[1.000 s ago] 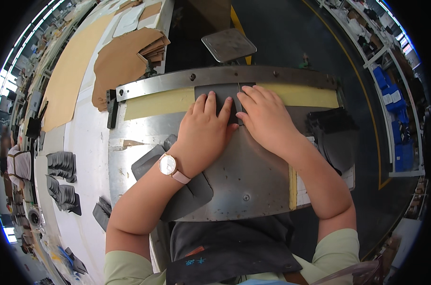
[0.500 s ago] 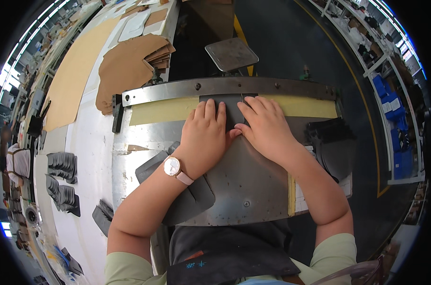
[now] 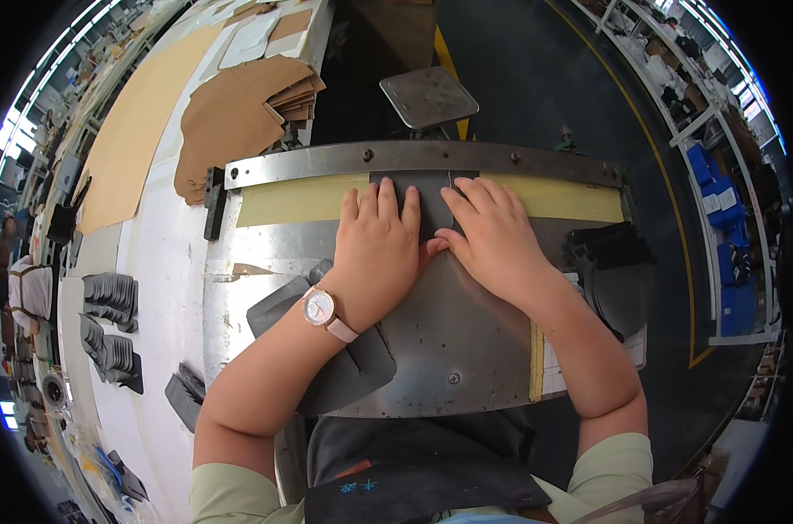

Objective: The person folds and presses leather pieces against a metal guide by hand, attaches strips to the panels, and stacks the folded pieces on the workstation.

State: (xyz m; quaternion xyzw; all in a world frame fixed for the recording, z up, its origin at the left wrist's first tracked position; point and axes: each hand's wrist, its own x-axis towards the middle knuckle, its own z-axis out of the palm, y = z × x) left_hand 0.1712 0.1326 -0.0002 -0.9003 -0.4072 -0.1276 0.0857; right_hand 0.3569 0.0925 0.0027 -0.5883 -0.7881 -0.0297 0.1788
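A dark grey flat piece (image 3: 430, 203) lies against the long metal bar (image 3: 327, 161) at the back of a metal work plate (image 3: 431, 323). On its left side my left hand (image 3: 379, 231) rests flat with fingers stretched toward the bar. My right hand (image 3: 493, 236) lies on its right side, fingers likewise extended. Both thumbs nearly meet at the piece's near edge. Pale yellow strips (image 3: 305, 199) run along the bar on either side. Under my left forearm, more dark grey cut pieces (image 3: 348, 375) lie on the plate, partly hidden.
A dark stack (image 3: 610, 271) sits at the plate's right edge. Left, a white table (image 3: 161, 262) carries grey piece stacks (image 3: 110, 297) and brown cardboard sheets (image 3: 231, 122). Beyond the bar stands a square metal stool (image 3: 430, 96). Shelving with blue bins (image 3: 720, 196) lines the right.
The view has shifted slightly. Both hands keep nearly the same place on the grey piece.
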